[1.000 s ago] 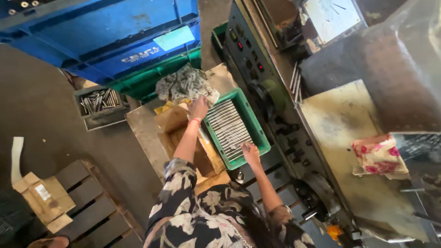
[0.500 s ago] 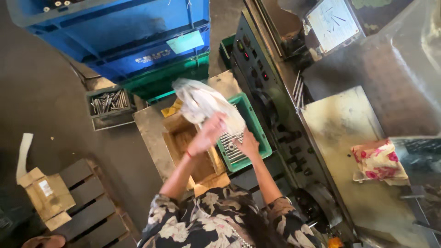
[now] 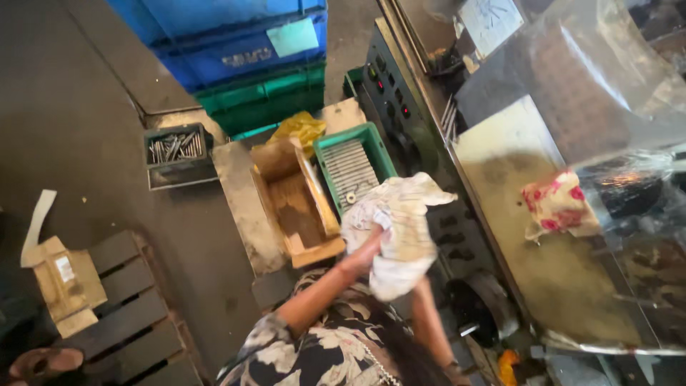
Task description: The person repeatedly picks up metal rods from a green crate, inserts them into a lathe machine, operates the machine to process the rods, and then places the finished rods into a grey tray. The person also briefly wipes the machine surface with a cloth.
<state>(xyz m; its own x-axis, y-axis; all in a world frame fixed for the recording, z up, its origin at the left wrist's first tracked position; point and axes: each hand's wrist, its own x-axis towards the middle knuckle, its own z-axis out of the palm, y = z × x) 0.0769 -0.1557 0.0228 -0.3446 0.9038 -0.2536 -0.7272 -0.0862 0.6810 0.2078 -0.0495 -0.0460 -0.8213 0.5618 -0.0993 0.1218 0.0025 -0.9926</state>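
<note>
White patterned rag (image 3: 396, 232) bunches in the left hand (image 3: 361, 254), which clutches it just near of the green tray (image 3: 354, 168); right hand's grip hides beneath, state unclear

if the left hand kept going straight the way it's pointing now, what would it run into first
The left hand is already pressed into the white cloth, so that comes first. Beyond it, probably the green tray of metal parts, though depth is hard to judge.
</note>
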